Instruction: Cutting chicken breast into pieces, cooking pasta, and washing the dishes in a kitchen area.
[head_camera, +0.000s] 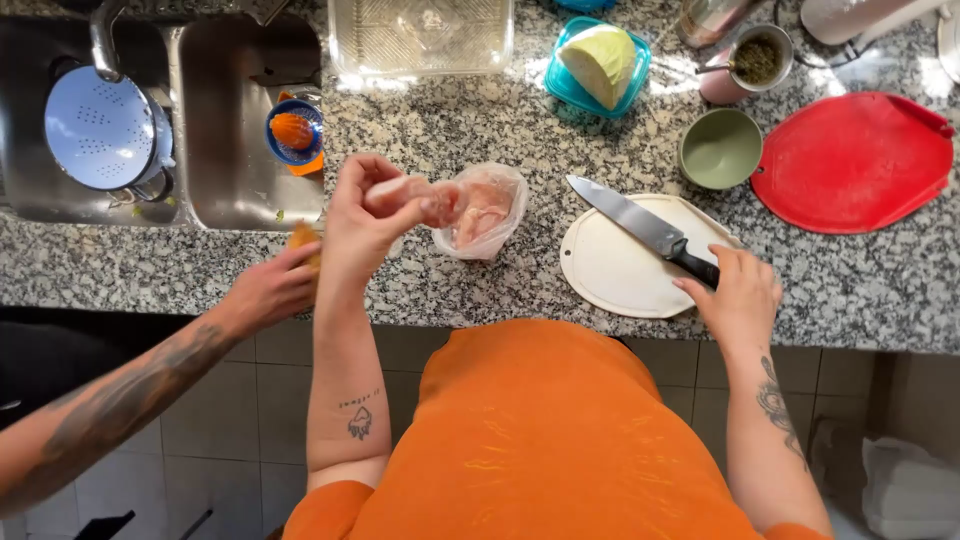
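Gripping raw chicken (425, 200), the left hand (362, 222) is lifting it out of a clear plastic bag (487, 212) lying on the granite bench (480, 130), while the right hand (738, 290) is closing around the knife (640, 226) handle on the white cutting board (615, 270), probably readying it for cutting. Another person's hand (268, 290) is partly hiding something orange at the bench edge.

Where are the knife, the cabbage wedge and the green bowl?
knife (628, 215): head view, on the middle of its blade, over the white board.
cabbage wedge (600, 62): head view, on its pale cut face, in the teal container.
green bowl (720, 150): head view, on its inside bottom.
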